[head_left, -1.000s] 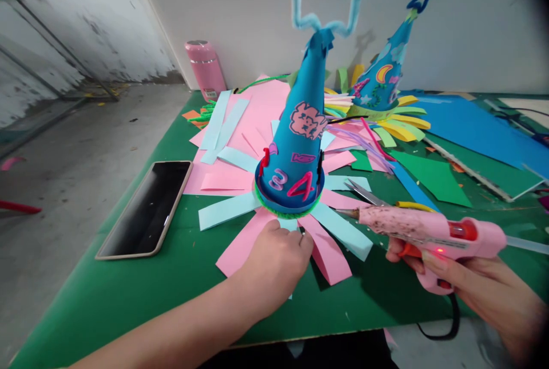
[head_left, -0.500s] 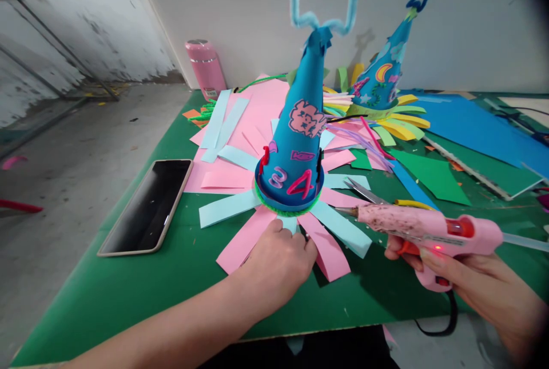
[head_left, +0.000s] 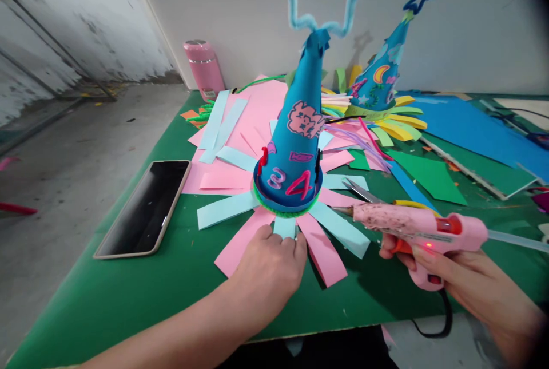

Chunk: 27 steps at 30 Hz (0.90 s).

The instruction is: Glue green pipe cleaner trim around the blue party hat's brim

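A blue paper cone hat [head_left: 300, 100] stands upright, with a light blue pipe-cleaner shape at its tip and numbers on its side. Pink and light blue paper strips fan out around its green-edged base. In front of the base, my left hand [head_left: 274, 260] is closed over a light blue paper strip [head_left: 285, 226], whose near end is hidden under the fingers. My right hand [head_left: 446, 272] grips a pink hot glue gun [head_left: 398, 221] with its red light on and a clear glue stick in the back. The nozzle points left, close to the strips right of the hat.
A phone [head_left: 146, 206] lies at left and a pink flask [head_left: 205, 70] stands behind. Scissors [head_left: 360, 190] lie beside the glue gun. A second decorated cone hat [head_left: 380, 77] stands at the back right, near blue paper [head_left: 467, 126] and a green paper piece [head_left: 429, 174].
My left hand has drawn slightly toward me, baring more of the light blue strip. The glue gun has shifted slightly left along with a small movement of the view.
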Available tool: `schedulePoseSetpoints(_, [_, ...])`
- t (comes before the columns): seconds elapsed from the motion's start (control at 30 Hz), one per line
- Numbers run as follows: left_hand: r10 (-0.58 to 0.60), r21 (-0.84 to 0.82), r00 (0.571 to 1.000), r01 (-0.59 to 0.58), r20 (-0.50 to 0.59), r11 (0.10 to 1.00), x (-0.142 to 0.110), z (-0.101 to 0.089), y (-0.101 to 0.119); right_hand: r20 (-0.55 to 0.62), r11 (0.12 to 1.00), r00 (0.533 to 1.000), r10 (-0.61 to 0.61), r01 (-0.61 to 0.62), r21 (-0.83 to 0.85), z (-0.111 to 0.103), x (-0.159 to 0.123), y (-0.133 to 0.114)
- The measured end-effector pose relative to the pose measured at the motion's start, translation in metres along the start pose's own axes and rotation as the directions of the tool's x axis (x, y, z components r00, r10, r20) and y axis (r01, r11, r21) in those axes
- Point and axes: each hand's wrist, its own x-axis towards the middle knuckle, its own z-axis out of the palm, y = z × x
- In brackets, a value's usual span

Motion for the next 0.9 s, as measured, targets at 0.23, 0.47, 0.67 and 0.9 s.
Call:
schedulePoseSetpoints(0.23, [0.039,-0.241,0.999,-0.045,-0.03,0.97,0.029,-0.014,0.019,0.093,0.997,0.996,0.011,-0.018,0.08,0.003,-0.002,-0.004])
schedulePoseSetpoints(0.47, [-0.02,-0.298,0.999,0.027,0.025,0.954,0.043,0.001,0.026,0.031,0.987,0.998,0.057,-0.061,0.149,0.008,-0.007,-0.012])
schedulePoseSetpoints(0.67, [-0.039,-0.298,0.999,0.035,-0.008,0.954,0.035,0.006,0.023,0.004,0.976,0.999,0.048,-0.048,0.214,0.019,-0.005,-0.019])
schedulePoseSetpoints(0.9, [-0.046,-0.327,0.996,0.02,-0.072,0.945,0.038,0.01,0.027,0.005,0.98,0.998,0.06,-0.06,0.19,0.02,-0.001,-0.008])
